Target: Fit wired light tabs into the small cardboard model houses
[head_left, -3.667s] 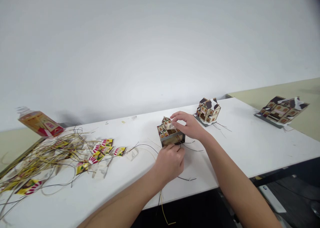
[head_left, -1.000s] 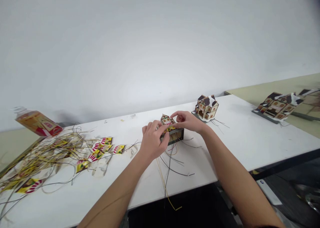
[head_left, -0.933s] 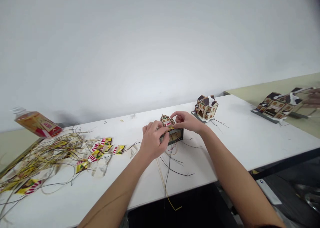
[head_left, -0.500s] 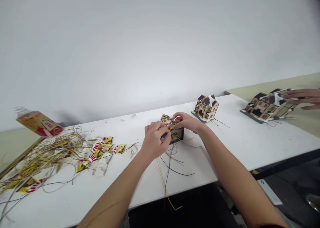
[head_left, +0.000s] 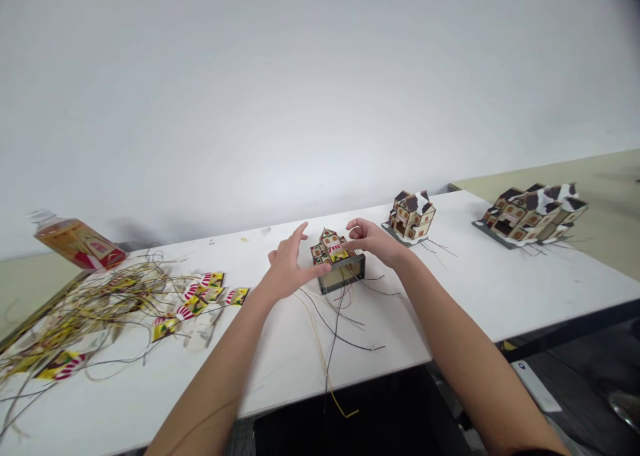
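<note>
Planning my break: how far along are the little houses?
Done: two houses stand on the table. In hand: a small house on its grey base, wires trailing, both hands open beside it. Left: the awning pieces and wire pile.

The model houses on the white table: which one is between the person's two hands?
The small unfinished house, with wires trailing from it. The left hand and right hand flank it with open fingers. The house and the large house stand farther right.
</note>
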Demonstrator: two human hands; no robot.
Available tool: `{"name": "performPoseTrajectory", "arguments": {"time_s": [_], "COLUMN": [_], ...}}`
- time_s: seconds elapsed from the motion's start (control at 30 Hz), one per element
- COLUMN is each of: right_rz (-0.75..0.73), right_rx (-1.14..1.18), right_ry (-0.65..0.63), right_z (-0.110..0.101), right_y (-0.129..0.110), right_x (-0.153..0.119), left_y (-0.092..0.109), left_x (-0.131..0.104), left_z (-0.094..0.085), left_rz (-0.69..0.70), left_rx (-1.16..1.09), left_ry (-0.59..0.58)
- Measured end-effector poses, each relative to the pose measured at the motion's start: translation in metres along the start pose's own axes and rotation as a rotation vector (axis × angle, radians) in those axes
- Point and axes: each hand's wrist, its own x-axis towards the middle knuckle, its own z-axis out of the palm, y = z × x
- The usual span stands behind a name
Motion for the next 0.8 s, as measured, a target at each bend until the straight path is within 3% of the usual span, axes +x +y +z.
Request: {"name": "performPoseTrajectory", "arguments": {"time_s": [0.1, 0.17, 0.3, 0.5, 0.8], "right_rz": [-0.010, -0.011, -0.011, 0.005, 0.031], "right_rx": [-0.023, -0.023, 0.005, -0.012, -0.040], "right_ry": [0.048, 0.067, 0.063, 0.092, 0.120], "right_z": [-0.002, -0.003, -0.002, 0.000, 0.000], "right_y": [0.003, 0.004, 0.005, 0.001, -0.001], "right_x": [0.003, 0.004, 0.004, 0.002, -0.001], "left_y": [-0.007, -0.008, -0.006, -0.005, -0.015], "left_x": [0.002, 0.002, 0.002, 0.003, 0.006], "left_z": [-0.004, -0.003, -0.002, -0.003, 0.001], "left_rz": [-0.069, -0.067, -0.047, -0.129, -0.109], "left_rx": [-0.061, -0.099, -0.131, -0.219, -0.320], "left_ry": [-0.149, -0.185, -0.208, -0.262, -0.288]}}
